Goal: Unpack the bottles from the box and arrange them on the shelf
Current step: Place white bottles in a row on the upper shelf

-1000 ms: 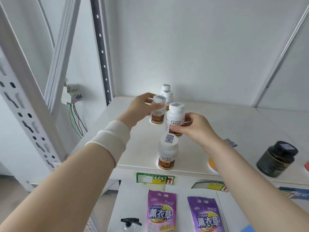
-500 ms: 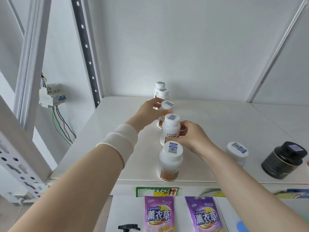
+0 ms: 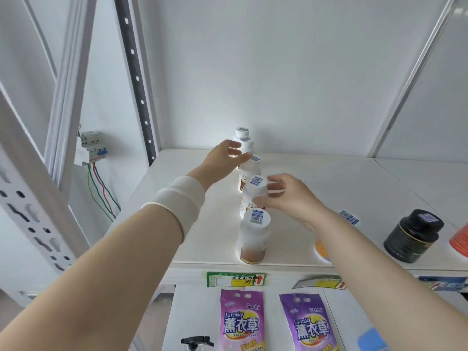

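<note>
Bottle loosely pinched at cap by right hand; left hand spread wide, beside next bottle behind the grip.

I read smooth white plastic bottles, a matt white shelf board, a glossy black plastic jar, shiny purple film pouches, painted perforated metal uprights, and a soft white cloth wristband.
</note>
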`<state>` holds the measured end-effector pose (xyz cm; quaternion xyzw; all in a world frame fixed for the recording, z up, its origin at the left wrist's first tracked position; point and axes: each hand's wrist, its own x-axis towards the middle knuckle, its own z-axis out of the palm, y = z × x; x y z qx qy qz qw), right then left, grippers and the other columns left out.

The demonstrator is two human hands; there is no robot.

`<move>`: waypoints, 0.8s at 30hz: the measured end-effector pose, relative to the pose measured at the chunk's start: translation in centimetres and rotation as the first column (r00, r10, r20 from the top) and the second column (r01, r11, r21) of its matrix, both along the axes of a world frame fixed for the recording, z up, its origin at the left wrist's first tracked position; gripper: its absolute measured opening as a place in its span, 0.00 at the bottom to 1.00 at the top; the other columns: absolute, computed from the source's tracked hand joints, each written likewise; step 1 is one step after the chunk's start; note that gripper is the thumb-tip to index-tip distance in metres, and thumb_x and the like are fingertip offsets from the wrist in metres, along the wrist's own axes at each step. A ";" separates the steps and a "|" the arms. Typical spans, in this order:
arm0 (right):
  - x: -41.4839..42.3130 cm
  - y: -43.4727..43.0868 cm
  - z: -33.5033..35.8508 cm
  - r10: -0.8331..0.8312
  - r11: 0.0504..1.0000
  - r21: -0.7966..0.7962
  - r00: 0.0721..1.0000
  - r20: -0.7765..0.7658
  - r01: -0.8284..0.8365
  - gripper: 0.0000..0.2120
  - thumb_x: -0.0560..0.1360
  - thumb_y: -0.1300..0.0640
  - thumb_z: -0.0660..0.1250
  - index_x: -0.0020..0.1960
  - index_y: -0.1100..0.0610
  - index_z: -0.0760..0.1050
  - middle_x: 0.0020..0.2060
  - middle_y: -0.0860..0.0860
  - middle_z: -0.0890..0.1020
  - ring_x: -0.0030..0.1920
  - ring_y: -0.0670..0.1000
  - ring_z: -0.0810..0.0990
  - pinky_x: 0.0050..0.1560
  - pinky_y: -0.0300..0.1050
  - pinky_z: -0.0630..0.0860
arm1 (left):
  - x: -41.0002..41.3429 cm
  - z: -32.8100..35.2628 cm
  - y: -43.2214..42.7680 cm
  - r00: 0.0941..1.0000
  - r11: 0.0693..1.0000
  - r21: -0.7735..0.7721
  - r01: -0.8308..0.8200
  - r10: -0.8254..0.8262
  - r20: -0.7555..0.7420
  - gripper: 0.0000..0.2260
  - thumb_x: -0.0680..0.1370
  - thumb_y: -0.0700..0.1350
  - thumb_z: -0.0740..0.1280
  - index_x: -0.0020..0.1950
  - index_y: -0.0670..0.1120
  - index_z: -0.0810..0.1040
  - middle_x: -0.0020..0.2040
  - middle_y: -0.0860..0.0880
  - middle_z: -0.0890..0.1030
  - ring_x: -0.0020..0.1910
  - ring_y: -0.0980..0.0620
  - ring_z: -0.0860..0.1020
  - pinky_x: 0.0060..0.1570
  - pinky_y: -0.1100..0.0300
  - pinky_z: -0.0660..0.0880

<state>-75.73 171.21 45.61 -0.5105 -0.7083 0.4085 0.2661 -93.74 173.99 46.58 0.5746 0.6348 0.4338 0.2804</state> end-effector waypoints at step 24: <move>-15.7 -17.1 1.0 0.188 0.538 0.436 0.607 0.772 -0.722 0.24 0.78 0.48 0.60 0.68 0.59 0.63 0.66 0.58 0.68 0.65 0.59 0.67 0.62 0.51 0.66 | -11.4 -3.1 -31.3 -0.152 0.946 0.270 -0.177 0.245 -0.957 0.13 0.61 0.43 0.76 0.45 0.46 0.82 0.42 0.49 0.83 0.43 0.49 0.83 0.41 0.59 0.79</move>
